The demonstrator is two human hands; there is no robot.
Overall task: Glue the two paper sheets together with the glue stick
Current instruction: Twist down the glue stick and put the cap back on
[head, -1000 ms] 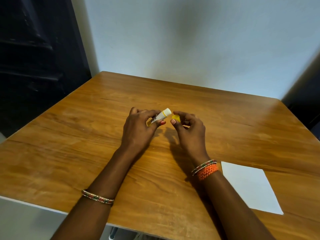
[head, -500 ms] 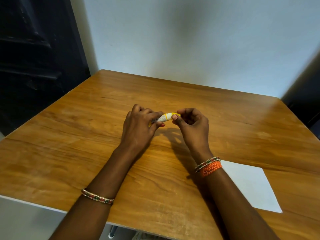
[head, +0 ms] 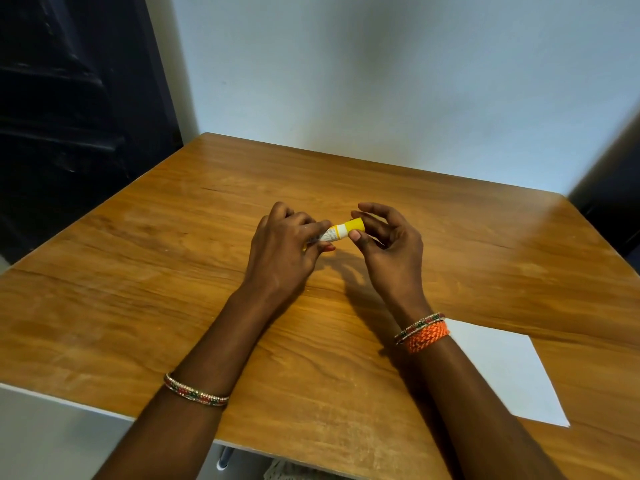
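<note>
A second ago the yellow cap [head: 356, 224] sat apart in our right hand [head: 389, 252]; now it is back on the glue stick [head: 337, 232] at mid-frame. Our left hand [head: 282, 252] pinches the barrel, right thumb and fingers pinch the cap. It looks light, rigid, smooth — best held mid-barrel. White paper [head: 502, 368] lies lower right on the table [head: 138, 271] — looks thin and limp.

Soft, even light; hands cast short shadows on the counter [head: 138, 271]; wide-angle bending and dimming at edges.
</note>
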